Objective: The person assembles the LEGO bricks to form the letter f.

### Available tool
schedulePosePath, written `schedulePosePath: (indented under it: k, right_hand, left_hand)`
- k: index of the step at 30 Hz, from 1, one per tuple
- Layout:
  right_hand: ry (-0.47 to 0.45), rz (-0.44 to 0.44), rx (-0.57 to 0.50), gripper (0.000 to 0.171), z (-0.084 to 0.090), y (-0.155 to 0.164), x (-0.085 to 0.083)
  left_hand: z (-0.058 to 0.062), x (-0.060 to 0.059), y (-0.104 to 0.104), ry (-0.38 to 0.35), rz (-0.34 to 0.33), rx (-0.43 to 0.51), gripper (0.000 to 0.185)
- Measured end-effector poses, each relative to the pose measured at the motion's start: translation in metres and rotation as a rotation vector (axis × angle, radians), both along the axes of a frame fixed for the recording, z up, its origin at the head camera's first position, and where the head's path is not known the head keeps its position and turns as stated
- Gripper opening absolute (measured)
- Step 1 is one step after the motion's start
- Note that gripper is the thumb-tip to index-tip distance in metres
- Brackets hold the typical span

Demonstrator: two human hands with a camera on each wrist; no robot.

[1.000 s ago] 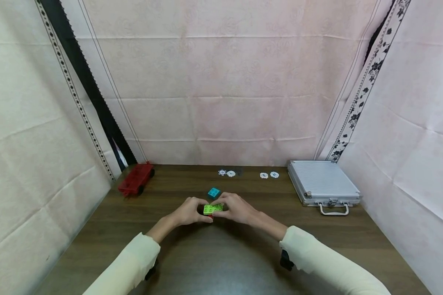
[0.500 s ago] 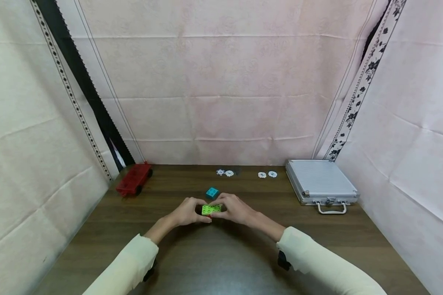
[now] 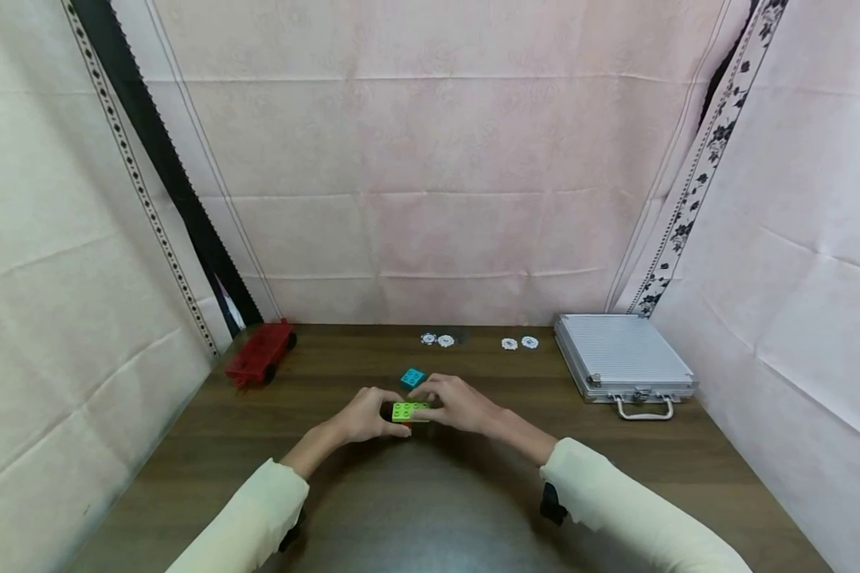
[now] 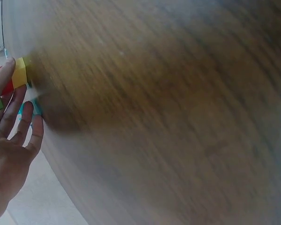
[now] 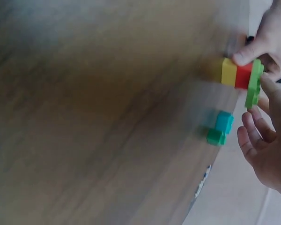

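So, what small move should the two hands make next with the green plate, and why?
Probably press the flat lime-green studded plate firmly down: it sits on the red block over the yellow block, with both the left hand and right hand gripping the stack.

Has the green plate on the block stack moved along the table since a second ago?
No. The green plate stays between both hands, just in front of the teal block; the slight frame shift matches the silver case.

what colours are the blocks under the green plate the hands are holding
Red directly under the green plate, then yellow at the bottom of the block stack; the right wrist view shows it best.
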State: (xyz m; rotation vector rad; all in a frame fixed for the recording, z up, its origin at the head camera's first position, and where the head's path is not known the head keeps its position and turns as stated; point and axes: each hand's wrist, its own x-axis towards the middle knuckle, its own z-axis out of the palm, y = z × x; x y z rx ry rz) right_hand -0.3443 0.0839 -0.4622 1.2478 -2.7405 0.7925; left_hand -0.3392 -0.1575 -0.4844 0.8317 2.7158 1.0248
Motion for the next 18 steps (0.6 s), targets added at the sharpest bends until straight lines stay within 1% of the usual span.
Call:
schedulePosePath:
  k: [6, 10, 13, 18]
  right_hand:
    - [-0.005, -0.005, -0.107, 0.035, 0.009, 0.013, -0.016]
    - [-0.015, -0.017, -0.142, 0.034, 0.011, 0.020, -0.029]
    - [-0.016, -0.031, -0.139, 0.032, 0.009, 0.024, -0.036]
    - [-0.006, -0.069, -0.084, 0.032, 0.003, 0.026, -0.044]
  left_hand:
    - [0.000, -0.001, 0.000, 0.012, 0.007, -0.022, 0.042]
    - [0.002, 0.000, 0.001, 0.031, 0.005, -0.035, 0.044]
    - [0.002, 0.001, 0.002, 0.038, 0.001, -0.036, 0.045]
    - [0.002, 0.002, 0.002, 0.024, 0.005, -0.044, 0.045]
